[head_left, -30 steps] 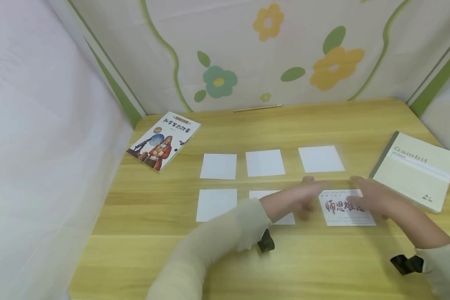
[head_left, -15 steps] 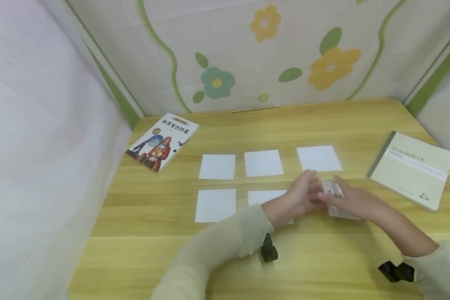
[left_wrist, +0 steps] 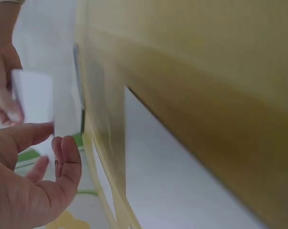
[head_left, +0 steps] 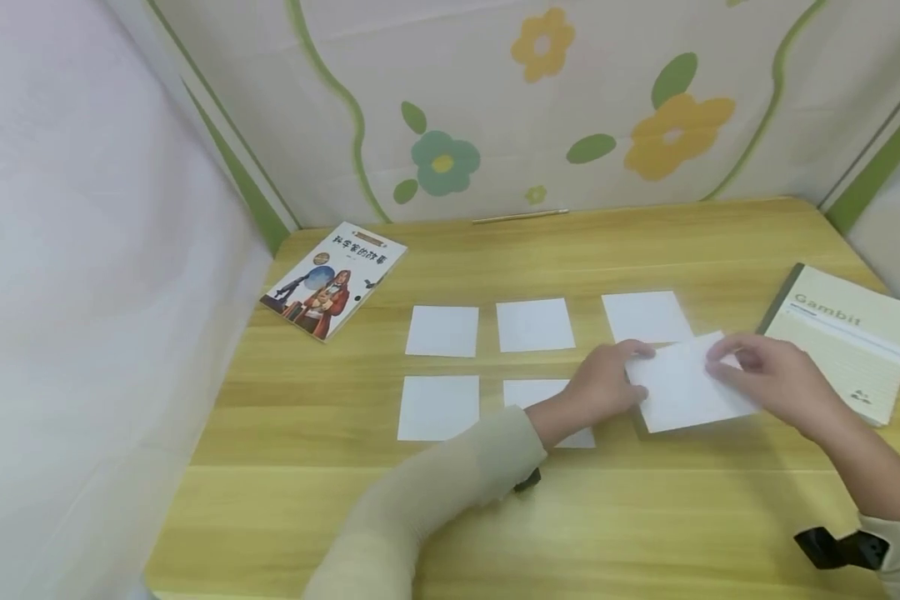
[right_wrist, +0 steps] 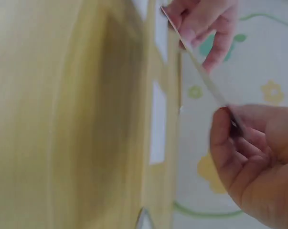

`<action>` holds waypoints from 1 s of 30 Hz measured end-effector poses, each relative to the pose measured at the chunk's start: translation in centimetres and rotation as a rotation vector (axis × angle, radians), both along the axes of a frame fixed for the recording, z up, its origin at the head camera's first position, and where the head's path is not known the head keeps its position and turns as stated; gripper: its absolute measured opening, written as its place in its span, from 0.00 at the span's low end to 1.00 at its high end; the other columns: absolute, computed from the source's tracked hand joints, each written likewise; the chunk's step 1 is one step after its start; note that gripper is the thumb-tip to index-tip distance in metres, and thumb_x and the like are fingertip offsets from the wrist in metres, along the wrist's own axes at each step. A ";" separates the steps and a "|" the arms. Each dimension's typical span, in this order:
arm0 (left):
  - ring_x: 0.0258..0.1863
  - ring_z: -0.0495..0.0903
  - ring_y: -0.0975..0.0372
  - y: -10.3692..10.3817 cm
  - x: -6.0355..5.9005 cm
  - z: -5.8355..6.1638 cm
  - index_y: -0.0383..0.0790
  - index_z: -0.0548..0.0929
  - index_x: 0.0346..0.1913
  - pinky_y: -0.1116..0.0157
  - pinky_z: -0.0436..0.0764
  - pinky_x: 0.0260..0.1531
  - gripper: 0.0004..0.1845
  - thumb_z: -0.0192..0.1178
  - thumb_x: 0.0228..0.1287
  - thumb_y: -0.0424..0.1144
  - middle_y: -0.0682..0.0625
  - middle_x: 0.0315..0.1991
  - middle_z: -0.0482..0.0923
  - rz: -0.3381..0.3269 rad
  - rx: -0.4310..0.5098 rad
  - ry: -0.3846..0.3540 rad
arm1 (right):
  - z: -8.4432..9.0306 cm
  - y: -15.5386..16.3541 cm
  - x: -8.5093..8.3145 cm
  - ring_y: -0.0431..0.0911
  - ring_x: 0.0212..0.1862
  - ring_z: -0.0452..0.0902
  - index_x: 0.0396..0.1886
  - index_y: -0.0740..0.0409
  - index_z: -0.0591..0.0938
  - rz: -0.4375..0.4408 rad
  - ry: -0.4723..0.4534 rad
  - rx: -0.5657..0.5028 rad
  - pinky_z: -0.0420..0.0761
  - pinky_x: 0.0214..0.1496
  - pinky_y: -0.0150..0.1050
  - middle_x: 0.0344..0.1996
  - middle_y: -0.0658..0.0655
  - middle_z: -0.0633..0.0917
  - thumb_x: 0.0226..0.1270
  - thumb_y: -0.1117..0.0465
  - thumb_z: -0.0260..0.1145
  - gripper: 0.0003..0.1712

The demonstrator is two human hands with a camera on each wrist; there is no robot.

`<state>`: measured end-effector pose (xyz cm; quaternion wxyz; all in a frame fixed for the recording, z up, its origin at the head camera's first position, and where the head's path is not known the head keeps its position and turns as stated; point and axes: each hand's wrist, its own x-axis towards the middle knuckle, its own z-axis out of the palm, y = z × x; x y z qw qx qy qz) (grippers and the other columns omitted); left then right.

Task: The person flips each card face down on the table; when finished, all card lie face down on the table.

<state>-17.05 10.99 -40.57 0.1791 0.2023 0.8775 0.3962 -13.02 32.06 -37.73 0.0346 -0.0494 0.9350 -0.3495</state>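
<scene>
Both hands hold one white card (head_left: 682, 387) above the front right of the table, its blank side facing up. My left hand (head_left: 603, 379) pinches the card's left edge between thumb and fingers. At the upper right edge, my right hand (head_left: 783, 383) pinches it between thumb and forefinger. From the right wrist view the card (right_wrist: 206, 78) appears nearly edge-on, tilted between the two hands. Just behind it lies another blank white card (head_left: 645, 315), partly overlapped by the held one in the head view.
More blank cards lie in rows to the left: two behind (head_left: 442, 332), two in front (head_left: 438, 408), one partly under my left forearm. A picture-covered book (head_left: 333, 282) is at back left, a notebook (head_left: 843, 342) at right, a pencil-like stick (head_left: 520, 217) along the back edge.
The card with red characters lay face up on the table; both hands have lifted and turned it, and its blank side now shows. The other cards have stayed put.
</scene>
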 end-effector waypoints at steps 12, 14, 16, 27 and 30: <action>0.30 0.66 0.66 1.5 -0.4 -1.2 0.57 0.74 0.59 0.72 0.68 0.19 0.27 0.63 0.54 0.39 0.60 0.49 0.73 -0.149 -0.389 0.082 | -4.7 1.6 -1.0 0.40 0.22 0.63 0.42 0.62 0.81 0.231 -0.073 0.207 0.66 0.24 0.35 0.22 0.51 0.74 0.49 0.61 0.73 0.19; 0.30 0.64 0.66 1.4 -0.2 -1.3 0.59 0.74 0.58 0.72 0.68 0.19 0.26 0.63 0.55 0.41 0.58 0.46 0.71 -0.169 -0.433 0.112 | -4.9 1.5 -1.0 0.39 0.20 0.61 0.43 0.61 0.81 0.264 -0.051 0.262 0.64 0.23 0.34 0.18 0.47 0.70 0.49 0.60 0.73 0.19; 0.29 0.63 0.65 1.3 -0.1 -1.4 0.61 0.74 0.58 0.71 0.69 0.18 0.25 0.62 0.56 0.42 0.57 0.44 0.70 -0.181 -0.450 0.132 | -5.0 1.4 -0.9 0.39 0.19 0.60 0.44 0.59 0.81 0.282 -0.049 0.319 0.63 0.23 0.34 0.15 0.46 0.67 0.50 0.59 0.72 0.20; 0.26 0.65 0.65 0.4 0.2 -1.1 0.65 0.74 0.58 0.69 0.68 0.18 0.22 0.59 0.59 0.49 0.54 0.43 0.67 -0.145 -0.453 0.116 | -4.4 0.6 -0.8 0.39 0.21 0.60 0.44 0.57 0.80 0.325 -0.047 0.399 0.64 0.24 0.35 0.17 0.45 0.67 0.52 0.57 0.71 0.19; 0.27 0.69 0.64 -1.2 -0.1 0.0 0.66 0.72 0.59 0.69 0.71 0.21 0.22 0.55 0.60 0.59 0.53 0.47 0.67 -0.088 -0.416 0.091 | -3.3 -0.2 -1.3 0.41 0.23 0.66 0.48 0.59 0.79 0.291 -0.077 0.384 0.67 0.24 0.36 0.20 0.47 0.73 0.56 0.54 0.68 0.21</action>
